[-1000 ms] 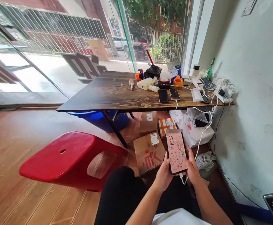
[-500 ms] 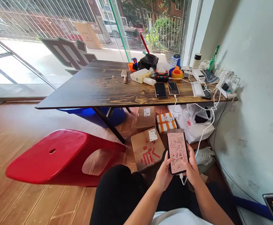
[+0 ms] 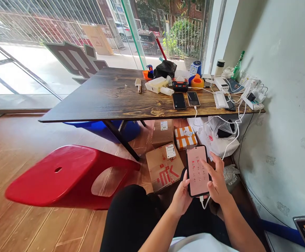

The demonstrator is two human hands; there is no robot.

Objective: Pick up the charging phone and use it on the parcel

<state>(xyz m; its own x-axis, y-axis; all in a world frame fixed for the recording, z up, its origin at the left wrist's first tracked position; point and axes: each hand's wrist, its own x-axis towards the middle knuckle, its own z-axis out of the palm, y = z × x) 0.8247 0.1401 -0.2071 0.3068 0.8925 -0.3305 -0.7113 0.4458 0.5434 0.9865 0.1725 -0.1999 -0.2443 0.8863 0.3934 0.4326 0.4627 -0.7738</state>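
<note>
I sit with a lit smartphone (image 3: 196,170) held upright over my lap; its screen is pink with small icons. My left hand (image 3: 181,196) grips the phone's lower left edge, thumb on the side. My right hand (image 3: 215,181) rests against the phone's right side with its thumb stretched over the screen and the other fingers spread. A white charging cable (image 3: 229,143) hangs from the phone's bottom and runs up to the power strip (image 3: 252,102) on the table.
A dark wooden table (image 3: 110,101) stands ahead with two phones (image 3: 186,100), tape rolls, chargers and clutter at its right end. Cardboard boxes (image 3: 164,168) and a white bag (image 3: 215,140) sit beneath. A red stool (image 3: 58,176) is at left. A wall is on the right.
The phone screen changed from a clock face to a pink screen with icons. My right thumb lifted over the screen and the fingers spread. The view shifted slightly down and right.
</note>
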